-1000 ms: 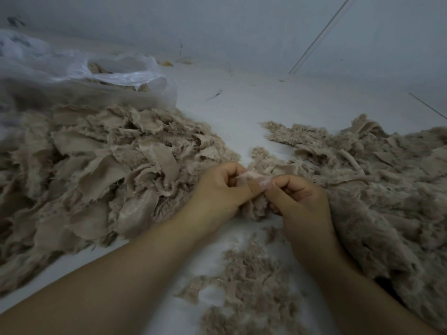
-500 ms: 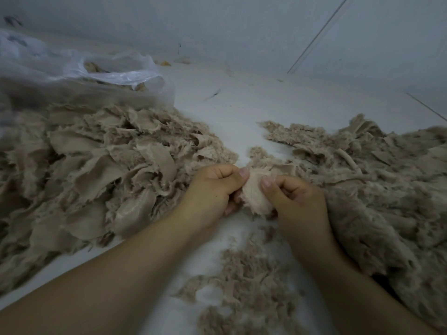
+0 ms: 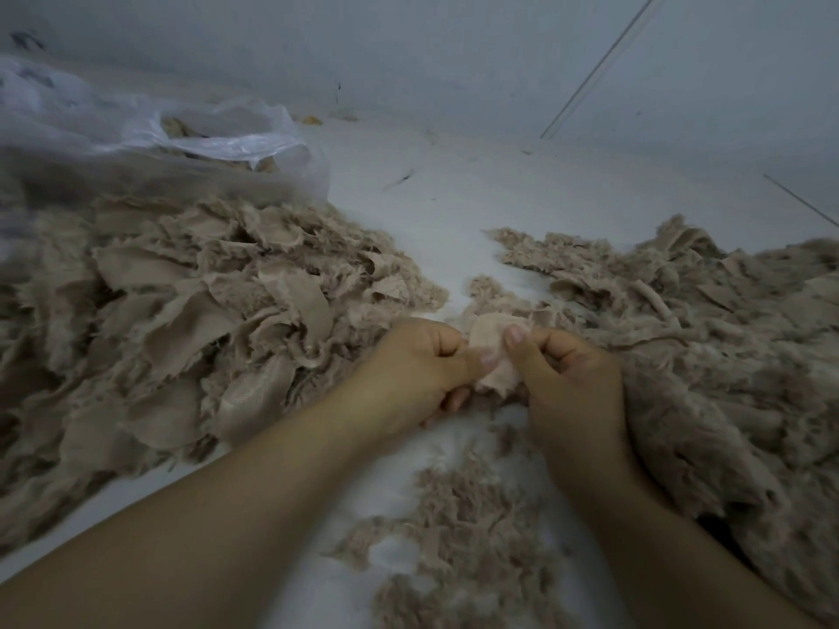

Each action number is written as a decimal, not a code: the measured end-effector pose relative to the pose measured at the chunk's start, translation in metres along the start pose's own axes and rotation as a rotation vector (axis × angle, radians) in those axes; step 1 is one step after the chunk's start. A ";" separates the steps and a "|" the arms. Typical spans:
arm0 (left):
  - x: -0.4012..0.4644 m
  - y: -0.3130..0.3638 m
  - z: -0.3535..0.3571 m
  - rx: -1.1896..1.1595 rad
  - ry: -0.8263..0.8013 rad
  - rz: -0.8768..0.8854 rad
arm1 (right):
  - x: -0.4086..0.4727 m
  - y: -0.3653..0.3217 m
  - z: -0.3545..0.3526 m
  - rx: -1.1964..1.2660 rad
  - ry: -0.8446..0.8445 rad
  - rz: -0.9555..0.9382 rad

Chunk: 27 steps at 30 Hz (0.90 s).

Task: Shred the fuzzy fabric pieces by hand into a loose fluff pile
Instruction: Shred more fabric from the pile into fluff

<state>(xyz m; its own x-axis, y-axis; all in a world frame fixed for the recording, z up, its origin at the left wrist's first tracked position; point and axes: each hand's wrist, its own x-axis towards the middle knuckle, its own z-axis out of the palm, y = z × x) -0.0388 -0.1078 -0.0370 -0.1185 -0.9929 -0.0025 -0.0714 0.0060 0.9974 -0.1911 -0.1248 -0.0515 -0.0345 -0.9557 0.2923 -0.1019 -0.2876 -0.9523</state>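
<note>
A small beige fabric piece [image 3: 492, 351] is held between both hands over the white surface. My left hand [image 3: 417, 370] pinches its left edge with thumb and curled fingers. My right hand [image 3: 567, 379] pinches its right edge, thumb on top. A big heap of beige fabric pieces [image 3: 181, 338] lies to the left. A fuzzy fluff pile [image 3: 708, 347] spreads along the right, touching my right hand. Loose shredded fluff [image 3: 454, 537] lies below the hands, between my forearms.
A clear plastic bag [image 3: 150, 143] with more beige material sits at the back left, behind the heap. The white surface [image 3: 454, 206] runs to a pale wall at the back. A few small scraps lie near the wall.
The hands, pressed together a second ago, have drawn slightly apart. The pale backing of the fabric piece now shows between the thumbs.
</note>
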 end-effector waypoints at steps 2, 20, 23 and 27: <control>0.000 0.002 -0.005 -0.110 -0.039 -0.036 | 0.000 0.000 0.001 0.006 -0.004 0.013; -0.004 0.006 -0.009 0.116 -0.298 -0.089 | -0.001 0.001 -0.001 0.055 0.011 0.009; -0.006 0.009 -0.016 -0.024 -0.309 -0.054 | -0.001 0.002 -0.001 0.063 -0.004 -0.006; 0.002 0.000 -0.010 -0.275 0.174 0.081 | -0.003 -0.002 0.002 0.137 -0.100 -0.018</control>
<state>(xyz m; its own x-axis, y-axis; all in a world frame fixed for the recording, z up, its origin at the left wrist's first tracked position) -0.0296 -0.1114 -0.0364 0.0598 -0.9960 0.0659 0.2041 0.0768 0.9759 -0.1891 -0.1211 -0.0510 0.0654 -0.9499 0.3057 0.0353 -0.3040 -0.9520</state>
